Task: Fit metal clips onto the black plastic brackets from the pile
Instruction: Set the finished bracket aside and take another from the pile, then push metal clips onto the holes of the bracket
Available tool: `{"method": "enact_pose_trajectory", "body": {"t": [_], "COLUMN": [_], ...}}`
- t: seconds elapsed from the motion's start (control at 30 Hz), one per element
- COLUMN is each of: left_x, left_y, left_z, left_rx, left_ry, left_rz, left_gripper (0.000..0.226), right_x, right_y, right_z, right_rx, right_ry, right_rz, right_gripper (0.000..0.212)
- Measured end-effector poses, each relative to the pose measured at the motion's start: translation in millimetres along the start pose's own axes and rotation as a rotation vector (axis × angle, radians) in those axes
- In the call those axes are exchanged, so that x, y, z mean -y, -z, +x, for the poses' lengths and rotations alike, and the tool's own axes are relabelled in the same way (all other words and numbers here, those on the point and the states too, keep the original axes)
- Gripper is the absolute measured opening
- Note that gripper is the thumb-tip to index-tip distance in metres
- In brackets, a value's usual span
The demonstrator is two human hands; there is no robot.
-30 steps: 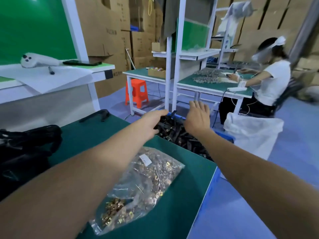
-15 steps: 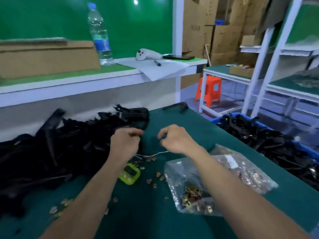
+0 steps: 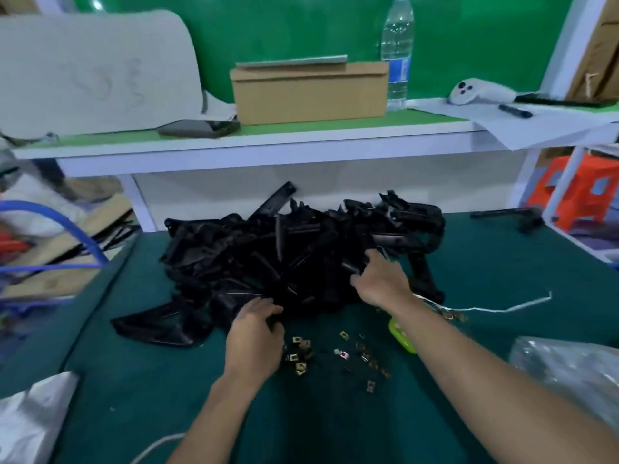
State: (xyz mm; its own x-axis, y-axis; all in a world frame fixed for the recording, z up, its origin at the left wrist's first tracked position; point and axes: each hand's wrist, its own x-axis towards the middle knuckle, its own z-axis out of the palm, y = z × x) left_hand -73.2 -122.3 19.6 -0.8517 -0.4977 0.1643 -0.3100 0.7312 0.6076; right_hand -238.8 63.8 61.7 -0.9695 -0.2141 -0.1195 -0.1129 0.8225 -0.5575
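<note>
Since no bracket in view shows a clip on it, we judge the task to be at its opening step: picking is under way, and all the fitting we can see lies ahead. Our left hand (image 3: 253, 333) sits at the near edge of the pile (image 3: 294, 252), fingers curled round a bracket (image 3: 273, 324) there. The pile itself is a large black heap on the far middle of the mat (image 3: 150, 413), so plenty of pieces remain. Just right of the left hand, loose clips (image 3: 301, 344) lie scattered on the mat, near the pile but apart from it, none in either hand as far as we can tell. Further right, our right hand (image 3: 382, 279) reaches into the pile's right side, with thumb and fingers clamped on another bracket (image 3: 350, 265). Past its wrist a green gadget (image 3: 402, 338) lies partly hidden under the forearm, and a white string (image 3: 495, 308) trails off to the right. As for containers, a silver bag (image 3: 30, 416) lies at the near left, its contents hidden from us. On the far shelf a box (image 3: 310, 92) stands closed, with a bottle (image 3: 397, 51) of clear liquid just right of it. At the near right a clear bag (image 3: 569, 363) rests on the mat, too blurred for us to say what it holds.
</note>
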Motion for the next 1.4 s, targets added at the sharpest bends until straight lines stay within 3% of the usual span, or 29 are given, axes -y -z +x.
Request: {"method": "enact_pose_trajectory", "body": {"t": [0.1,0.17,0.23,0.3,0.4,0.53,0.7,0.8,0.9,1.0,1.07,1.2,1.3,1.33,1.4], "left_x": [5,4,4,4,5,3,-4,-13,-23,-28,-27,-25,-25,-24,-20], "left_y": [-16,-25,-30,-31,-29,-32,-34,-28,-21,-22,-28,-32,-26,-26,-27], "left_z": [-14,-22,-24,-21,-17,-20,-24,-31,-40,-45,-45,-46,-45,-44,-42], "left_rx": [-0.006,0.049,0.121,0.167,0.192,0.159,0.081,0.054,0.146,0.169,0.129,-0.057,-0.200,-0.191,-0.134], "left_ry": [-0.118,-0.157,-0.169,-0.185,-0.227,-0.235,-0.183,-0.144,-0.160,-0.209,-0.170,-0.105,-0.191,-0.210,-0.190], "left_rz": [0.087,0.062,0.028,0.023,-0.032,-0.058,-0.130,-0.371,-0.508,-0.641,-0.744,-0.829,-0.730,-0.734,-0.988], "left_gripper": [0.036,0.037,0.040,0.040,0.018,0.009,0.015,0.032,0.056,0.047,0.037,0.056,0.065,0.065,0.053], "right_x": [5,4,2,1,2,-4,-17,-21,-27,-31,-34,-39,-53,-57,-65], "right_y": [-8,-9,-9,-10,-10,1,4,-8,-27,-41,-47,-49,-37,-31,-20], "right_z": [11,18,26,35,42,29,-41,-90,-115,-122,-125,-129,-127,-125,-120], "right_rx": [-0.258,-0.365,-0.340,-0.212,-0.164,-0.350,-0.386,-0.261,-0.026,0.160,0.244,0.349,0.634,0.675,0.693], "right_ry": [-0.056,-0.095,-0.165,-0.226,-0.215,-0.236,-0.073,0.009,0.007,-0.053,-0.010,0.093,0.179,0.175,0.110], "right_rz": [0.108,0.134,0.114,0.101,0.227,0.480,0.905,1.075,1.311,1.429,1.383,1.360,1.435,1.453,1.534], "right_gripper": [0.030,0.032,0.052,0.068,0.048,0.018,0.017,0.021,0.027,0.034,0.038,0.047,0.073,0.075,0.073]}}
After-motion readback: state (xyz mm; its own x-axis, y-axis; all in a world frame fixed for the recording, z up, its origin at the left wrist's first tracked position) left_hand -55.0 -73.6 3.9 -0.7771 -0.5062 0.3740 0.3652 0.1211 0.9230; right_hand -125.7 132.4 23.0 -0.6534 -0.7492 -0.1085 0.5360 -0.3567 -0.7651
